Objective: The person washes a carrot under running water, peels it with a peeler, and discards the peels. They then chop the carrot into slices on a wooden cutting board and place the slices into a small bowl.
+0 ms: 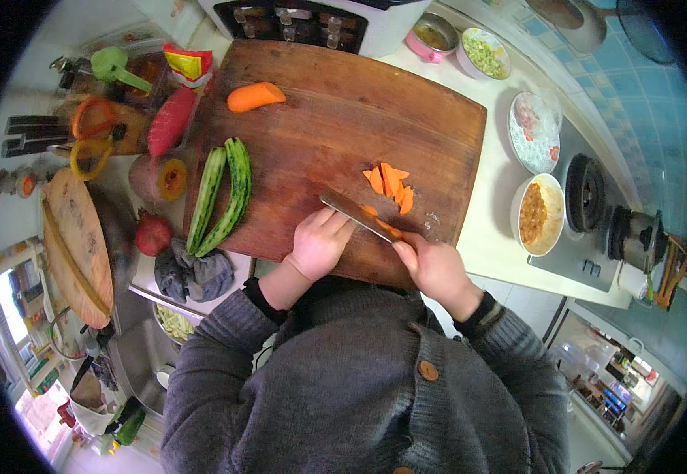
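My right hand (441, 272) grips a kitchen knife (358, 216) by its handle. The blade points left, over the near part of a large wooden cutting board (319, 130). Close against the blade's left end, my left hand (322, 240) has its fingertips bent down; whatever lies under them is hidden. Orange carrot bits (370, 210) show along the far side of the blade. A little beyond them is a small heap of carrot slices (389, 182). A larger carrot piece (254, 96) rests at the board's far left, and two striped green gourds (219, 198) lie along its left edge.
Right of the board stand a bowl of brown food (533, 216), a plate with a plastic bag (534, 127) and a gas burner (585, 192). A bowl of chopped greens (482, 53) is behind. On the left are a pomegranate (153, 232), a grey cloth (192, 272) and a sink (142, 361).
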`<state>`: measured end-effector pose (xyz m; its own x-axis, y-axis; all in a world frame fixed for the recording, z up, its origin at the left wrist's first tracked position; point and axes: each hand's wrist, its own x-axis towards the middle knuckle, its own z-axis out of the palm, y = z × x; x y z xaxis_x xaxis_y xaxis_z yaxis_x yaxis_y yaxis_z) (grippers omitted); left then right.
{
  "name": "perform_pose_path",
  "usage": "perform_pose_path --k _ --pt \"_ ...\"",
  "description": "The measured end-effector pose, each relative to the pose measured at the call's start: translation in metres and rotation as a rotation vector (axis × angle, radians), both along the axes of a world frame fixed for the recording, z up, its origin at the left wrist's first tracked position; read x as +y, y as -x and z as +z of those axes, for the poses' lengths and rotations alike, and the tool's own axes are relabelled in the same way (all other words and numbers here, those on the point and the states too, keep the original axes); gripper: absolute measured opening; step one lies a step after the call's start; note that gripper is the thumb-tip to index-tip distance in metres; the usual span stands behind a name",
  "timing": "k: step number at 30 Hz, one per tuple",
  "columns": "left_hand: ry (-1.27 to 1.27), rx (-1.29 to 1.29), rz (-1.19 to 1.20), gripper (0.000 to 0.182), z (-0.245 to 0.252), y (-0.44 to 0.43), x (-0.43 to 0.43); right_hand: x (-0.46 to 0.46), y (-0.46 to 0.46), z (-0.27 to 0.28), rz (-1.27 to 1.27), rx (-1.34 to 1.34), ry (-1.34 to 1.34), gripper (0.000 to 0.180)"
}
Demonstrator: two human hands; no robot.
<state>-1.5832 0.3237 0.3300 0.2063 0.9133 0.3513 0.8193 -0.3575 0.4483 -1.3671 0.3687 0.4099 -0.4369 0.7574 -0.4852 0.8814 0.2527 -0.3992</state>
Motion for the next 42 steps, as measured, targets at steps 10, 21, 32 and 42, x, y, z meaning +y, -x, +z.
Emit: perform_pose_path --k 10,21,32,42 --pt "0.000 -0.023 0.005 0.023 -0.003 0.003 -0.002 0.000 0.009 0.002 -0.049 0.020 0.025 0.049" --pt "0.035 0.005 -0.040 0.027 -0.001 0.011 -0.004 -0.002 0.006 0.006 -0.063 0.108 0.037 0.051" --pt "0.014 -0.016 -0.067 0.029 0.000 0.017 -0.002 0.000 0.022 0.001 -0.098 0.136 0.007 0.050" --pt "0.111 -0.082 -0.059 0.031 0.004 0.020 -0.001 0.010 0.033 0.002 -0.117 0.184 0.108 0.051"
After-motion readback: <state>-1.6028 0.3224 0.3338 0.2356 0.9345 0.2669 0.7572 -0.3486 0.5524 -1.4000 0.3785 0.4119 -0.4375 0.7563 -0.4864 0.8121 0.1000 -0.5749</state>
